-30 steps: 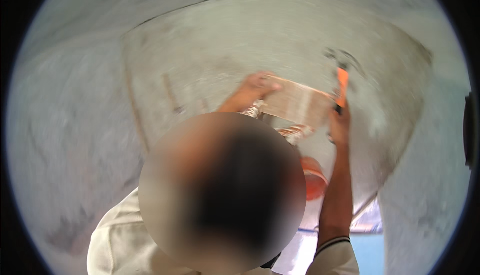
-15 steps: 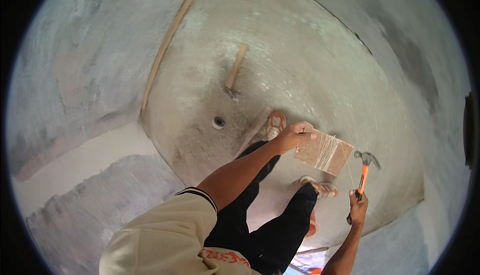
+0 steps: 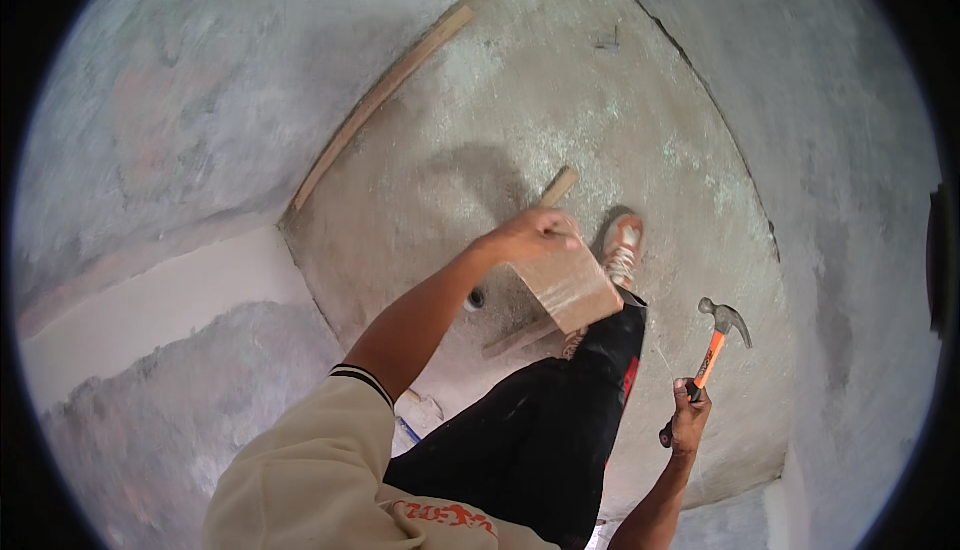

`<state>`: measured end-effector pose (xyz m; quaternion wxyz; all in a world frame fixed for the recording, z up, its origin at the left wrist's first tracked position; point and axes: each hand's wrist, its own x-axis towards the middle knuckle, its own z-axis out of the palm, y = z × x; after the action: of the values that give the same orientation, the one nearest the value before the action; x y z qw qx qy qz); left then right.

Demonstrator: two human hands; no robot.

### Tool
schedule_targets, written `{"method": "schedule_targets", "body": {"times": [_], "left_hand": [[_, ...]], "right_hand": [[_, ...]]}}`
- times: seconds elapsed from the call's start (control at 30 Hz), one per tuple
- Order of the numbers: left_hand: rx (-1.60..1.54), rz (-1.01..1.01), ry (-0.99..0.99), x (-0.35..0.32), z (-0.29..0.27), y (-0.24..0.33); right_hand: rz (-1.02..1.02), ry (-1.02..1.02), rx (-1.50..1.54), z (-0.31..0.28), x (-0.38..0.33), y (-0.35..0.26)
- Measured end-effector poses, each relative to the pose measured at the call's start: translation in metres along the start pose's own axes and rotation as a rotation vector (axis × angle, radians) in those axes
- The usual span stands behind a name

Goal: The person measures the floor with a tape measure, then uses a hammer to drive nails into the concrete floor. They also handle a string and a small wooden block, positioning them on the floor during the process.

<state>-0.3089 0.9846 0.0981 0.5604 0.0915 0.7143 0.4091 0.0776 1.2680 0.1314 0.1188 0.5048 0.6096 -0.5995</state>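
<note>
The left hand (image 3: 535, 235) was closed over the top edge of a flat wooden board (image 3: 570, 285), fingers curled round it, and held the board out in front of the body above the concrete floor (image 3: 560, 80). The board hung tilted, its lower corner over the black trouser leg (image 3: 545, 430). The right hand (image 3: 688, 422) was wrapped tight round the grip of a claw hammer (image 3: 712, 348) with an orange handle; the steel head pointed up and away from the body, well apart from the board, over the floor towards its right edge.

Just past the board a shoe (image 3: 622, 248) with orange trim stood on the floor. A short wooden stick (image 3: 558, 187) showed beyond the left hand, and another strip of wood (image 3: 520, 338) lay on the floor under the board, beside a small round drain hole (image 3: 475, 300). A long wooden batten (image 3: 385, 100) lay along the floor's far left edge, where it met the grey plastered wall (image 3: 150, 120). The cream sleeve (image 3: 310, 470) with a dark striped cuff covered the left upper arm.
</note>
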Motion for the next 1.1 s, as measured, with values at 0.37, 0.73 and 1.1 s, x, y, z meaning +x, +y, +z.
{"method": "schedule_targets", "body": {"times": [0.37, 0.73, 1.1], "left_hand": [[-0.187, -0.014, 0.374, 0.022, -0.360, 0.007], [-0.689, -0.089, 0.350, 0.143, -0.543, -0.095], [0.318, -0.140, -0.733, 0.275, -0.595, -0.215]], "right_hand": [[-0.082, -0.021, -0.307, 0.183, 0.129, -0.212], [-0.010, 0.156, -0.401, 0.379, 0.224, -0.318], [-0.231, 0.218, -0.368, 0.578, 0.398, -0.266]]}}
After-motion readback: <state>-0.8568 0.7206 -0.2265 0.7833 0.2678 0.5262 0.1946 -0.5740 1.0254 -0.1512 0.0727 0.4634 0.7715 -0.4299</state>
